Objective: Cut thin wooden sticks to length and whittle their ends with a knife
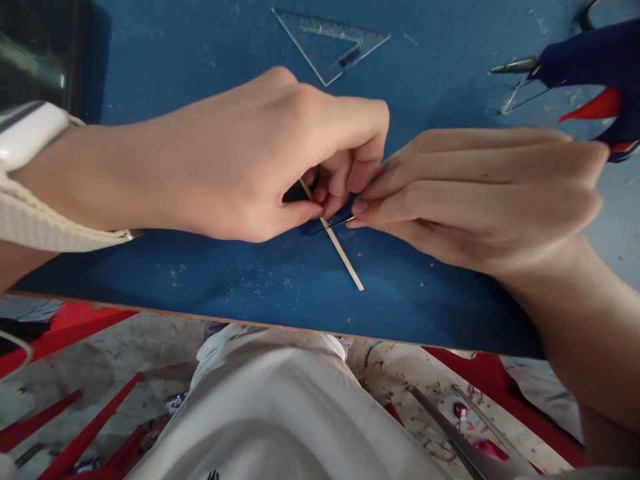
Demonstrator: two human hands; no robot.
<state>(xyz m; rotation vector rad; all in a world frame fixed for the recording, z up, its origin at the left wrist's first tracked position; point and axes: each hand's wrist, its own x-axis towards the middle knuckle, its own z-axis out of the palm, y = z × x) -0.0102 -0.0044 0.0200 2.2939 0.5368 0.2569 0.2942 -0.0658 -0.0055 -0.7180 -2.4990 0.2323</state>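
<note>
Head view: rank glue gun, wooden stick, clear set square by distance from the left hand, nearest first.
From the left hand:
1. Wooden stick: at its fingers, its visible end slanting toward the near table edge.
2. Clear set square: just beyond the hand, toward the top of the picture.
3. Glue gun: far right, past the right hand.

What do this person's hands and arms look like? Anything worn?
The left hand and right hand wear no gloves. The left wrist bears what looks like a white watch with a ribbed cream strap and metal clasp; the right wrist is bare.
</note>
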